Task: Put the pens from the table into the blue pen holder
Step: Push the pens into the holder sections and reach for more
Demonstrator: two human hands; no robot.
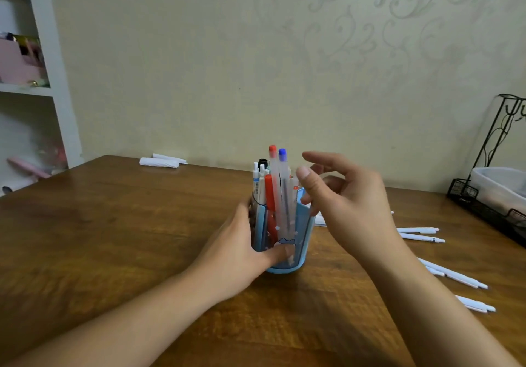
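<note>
One blue pen holder (pixel 296 232) at frame centre; two hands; two white paper rolls (pixel 159 162) upper left; one wire rack (pixel 495 150) right

Two forearms in view, both bare from lower frame edge to wrist; no sleeve visible. Left hand (pixel 236 248): no ring, watch or glove. Right hand (pixel 345 195): likewise unadorned. Fingernails short, unpainted on the thumbs that show.

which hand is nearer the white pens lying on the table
Right. The right hand hovers open beside the holder, with the white pens just to its right. The left hand grips the holder's far side from them.
</note>
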